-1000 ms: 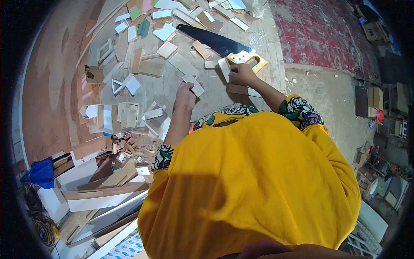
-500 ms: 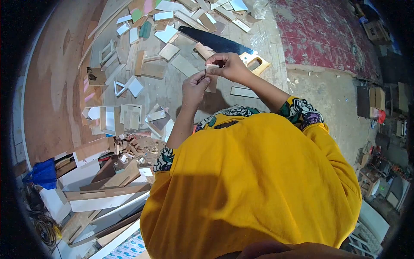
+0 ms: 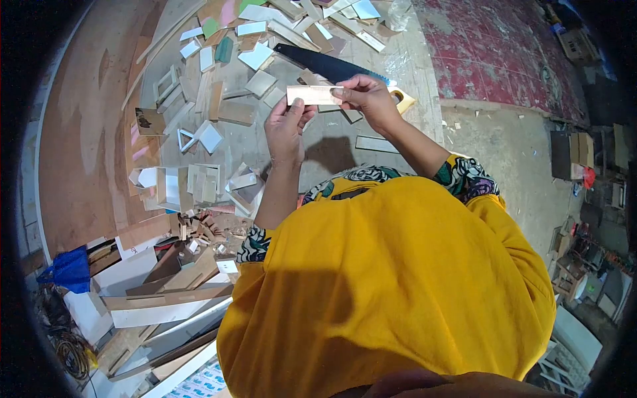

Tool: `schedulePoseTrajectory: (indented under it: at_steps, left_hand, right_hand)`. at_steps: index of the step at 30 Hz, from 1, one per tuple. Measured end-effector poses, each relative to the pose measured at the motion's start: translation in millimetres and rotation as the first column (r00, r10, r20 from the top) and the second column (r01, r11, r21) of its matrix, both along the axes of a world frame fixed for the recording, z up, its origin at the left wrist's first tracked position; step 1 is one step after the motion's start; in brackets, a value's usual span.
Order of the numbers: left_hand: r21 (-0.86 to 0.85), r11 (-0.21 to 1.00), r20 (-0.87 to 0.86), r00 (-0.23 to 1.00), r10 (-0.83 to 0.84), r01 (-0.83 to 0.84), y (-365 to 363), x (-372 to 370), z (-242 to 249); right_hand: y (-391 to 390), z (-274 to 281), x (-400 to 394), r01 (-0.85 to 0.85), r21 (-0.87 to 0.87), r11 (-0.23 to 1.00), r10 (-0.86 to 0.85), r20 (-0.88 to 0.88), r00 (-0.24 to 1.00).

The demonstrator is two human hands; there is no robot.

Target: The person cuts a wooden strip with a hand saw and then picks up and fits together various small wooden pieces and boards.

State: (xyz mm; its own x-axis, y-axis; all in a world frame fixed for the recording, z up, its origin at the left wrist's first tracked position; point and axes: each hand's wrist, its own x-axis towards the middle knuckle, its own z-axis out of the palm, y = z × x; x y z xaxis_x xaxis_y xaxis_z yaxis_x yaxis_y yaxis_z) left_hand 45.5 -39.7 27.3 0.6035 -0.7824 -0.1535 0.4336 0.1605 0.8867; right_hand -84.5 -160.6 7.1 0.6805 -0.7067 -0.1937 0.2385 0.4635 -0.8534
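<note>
Where the wood strip is: above the table, inward from its right edge.
Left hand: fingers pinching its left end.
Right hand: fingers pinching its right.
Handling: probably light, stiff; grip ends.

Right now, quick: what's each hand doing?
Left hand: closed, holding the left end of the pale wood.
Right hand: closed, holding its right end.

Lower left: crumpled blue sheeting above coiled cable; long boards heaped alongside. Upper right: scuffed red flooring. Far right: brown box, small red item just beside.
</note>
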Motion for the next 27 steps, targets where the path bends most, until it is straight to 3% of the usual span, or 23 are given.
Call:
schedulePoseTrajectory:
  at_steps: [3, 5, 8, 14, 17, 22, 24, 27]
  left_hand:
    - [0.007, 1.000, -0.083, 0.997, 0.008, -0.008, 0.6, 9.8, -7.3]
    - [-0.051, 0.999, -0.203, 0.979, -0.021, 0.011, 1.0, 13.8, -12.0]
    - [-0.056, 0.998, -0.276, 0.961, -0.004, -0.012, 0.3, 11.5, -10.6]
    - [-0.058, 0.998, -0.248, 0.969, 0.013, -0.028, -0.9, 9.9, -16.4]
    - [-0.018, 0.998, -0.153, 0.986, 0.060, -0.063, -4.7, 2.6, -12.1]
    - [-0.018, 0.998, -0.182, 0.982, 0.048, -0.053, -10.9, -1.6, -21.6]
    - [-0.029, 0.999, -0.194, 0.980, 0.035, -0.041, -9.5, 4.5, -25.0]
    - [0.057, 0.996, -0.160, 0.984, 0.072, -0.064, -3.9, 10.5, -27.7]
  right_hand:
    - [1.2, 6.9, -5.7, -0.092, -0.080, 0.993, 0.084, -0.091, 0.992]
    - [0.5, 13.5, -7.8, -0.132, 0.047, 0.990, 0.131, 0.034, 0.991]
    - [0.8, 16.9, -5.8, -0.125, 0.102, 0.987, 0.118, 0.073, 0.990]
    - [3.2, 16.5, -7.3, -0.201, -0.081, 0.976, 0.189, -0.137, 0.972]
    - [1.2, 4.6, -4.8, -0.225, -0.031, 0.974, 0.214, -0.205, 0.955]
    - [9.9, -11.2, -2.7, -0.347, -0.050, 0.936, 0.326, -0.242, 0.914]
    - [8.7, -13.4, -6.0, -0.445, -0.145, 0.884, 0.348, -0.431, 0.833]
    - [-3.9, -30.1, -10.3, -0.302, -0.070, 0.951, 0.261, -0.344, 0.902]
